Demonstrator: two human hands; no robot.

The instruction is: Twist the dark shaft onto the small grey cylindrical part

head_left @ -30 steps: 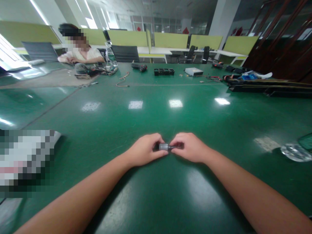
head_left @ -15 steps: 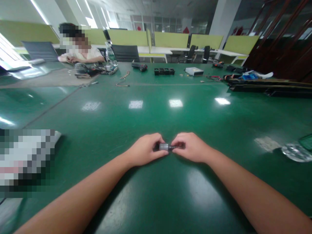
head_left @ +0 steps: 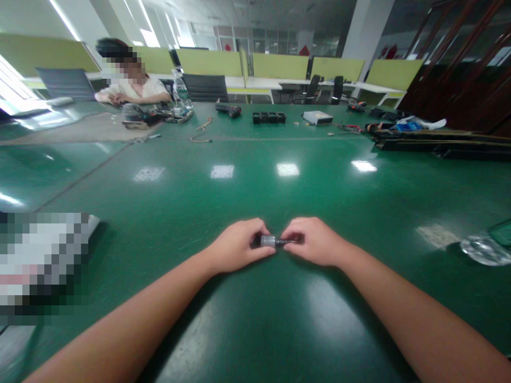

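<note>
A small grey metal cylinder [head_left: 268, 241] with a thin dark shaft [head_left: 280, 242] lies level between my hands, low over the green table. My left hand [head_left: 238, 246] is closed around the cylinder from the left, thumb on the near side and fingers on the far side. From the right, my right hand [head_left: 313, 240] pinches the far end of the shaft between thumb and fingertips. Its tip is partly hidden by those fingers. The cylinder's left end disappears into my left palm.
The green table [head_left: 255, 202] has a blurred-out pale object [head_left: 40, 260] at left and a clear round dish [head_left: 485, 250] at right. Along the back are a power drill [head_left: 228, 109], a black slotted block [head_left: 269, 117], a white box [head_left: 318, 117] and long dark bars [head_left: 443, 143]. Another person [head_left: 133, 88] sits far left.
</note>
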